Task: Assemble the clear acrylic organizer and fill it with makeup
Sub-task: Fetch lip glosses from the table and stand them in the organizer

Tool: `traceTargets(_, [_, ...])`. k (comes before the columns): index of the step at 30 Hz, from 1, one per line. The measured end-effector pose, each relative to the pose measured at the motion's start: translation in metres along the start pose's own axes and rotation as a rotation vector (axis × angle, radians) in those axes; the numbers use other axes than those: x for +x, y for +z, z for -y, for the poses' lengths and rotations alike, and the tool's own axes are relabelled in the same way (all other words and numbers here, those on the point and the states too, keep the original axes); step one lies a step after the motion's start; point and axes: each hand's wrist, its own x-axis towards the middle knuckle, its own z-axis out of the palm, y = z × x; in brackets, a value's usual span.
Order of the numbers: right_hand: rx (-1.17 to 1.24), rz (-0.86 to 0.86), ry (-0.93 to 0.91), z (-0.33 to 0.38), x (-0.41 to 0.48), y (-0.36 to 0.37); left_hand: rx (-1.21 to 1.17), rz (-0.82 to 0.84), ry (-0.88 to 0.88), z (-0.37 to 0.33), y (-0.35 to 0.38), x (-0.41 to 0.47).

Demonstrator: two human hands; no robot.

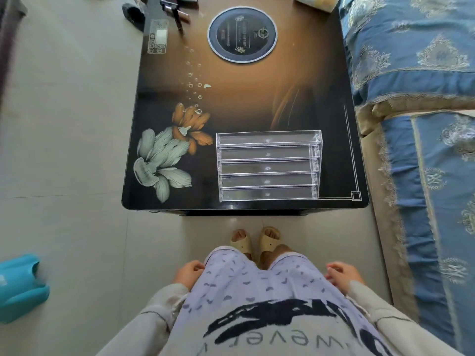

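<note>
The left hand [189, 273] hangs at the person's side with fingers loosely curled around nothing, and the right hand [340, 274] does the same on the other side, both resting against the lilac patterned shorts and holding no object. Well ahead of both hands, past the feet in cream slippers [254, 242], the clear acrylic organizer with five stacked tiers [268, 165] stands on the near right part of the dark glossy counter printed with flowers [164, 119], closer to the right hand's side and near the counter's front edge. It looks empty, so filling seems not yet begun. The makeup, a few dark slim tubes and a brush-like stick [177, 9], lies far beyond the left hand at the counter's distant corner, well apart from the organizer. The main risk from here, as I judge it, is the long reach across the slick top: a sleeve or forearm could knock the light organizer off the near edge, or thin items could roll away. Its clear walls are also hard to see, so a tier opening may be misjudged. A round black plate with a pale rim [242, 34] sits between the two. A blue patterned bed cover [411, 60] borders the right hand's side, and a teal plastic object [20, 286] lies on the floor beyond the left hand.
</note>
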Motion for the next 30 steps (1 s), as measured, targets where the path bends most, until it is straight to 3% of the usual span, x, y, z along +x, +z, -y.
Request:
traceTargets(4, [-0.056,0.050,-0.019,0.007,-0.008,-0.002,-0.058,-0.037,-0.031,0.005,-0.003,-0.003])
traceTargets(8, [-0.223,0.133,-0.084,0.033,-0.004,-0.009,-0.233,-0.154,-0.019,0.001,-0.012,-0.008])
traceTargets(14, [-0.423,0.119,-0.224,0.084,0.021,-0.017,-0.532,-0.357,-0.064,0.015,-0.002,-0.025])
traceTargets(20, [-0.832,0.208,-0.457,0.145,0.034,0.002,-0.949,-0.343,-0.247,0.047,0.083,-0.052])
traceTargets(30, [-1.033,0.455,-0.714,0.195,-0.008,0.106,-1.304,-0.389,-0.497,0.071,0.210,-0.084])
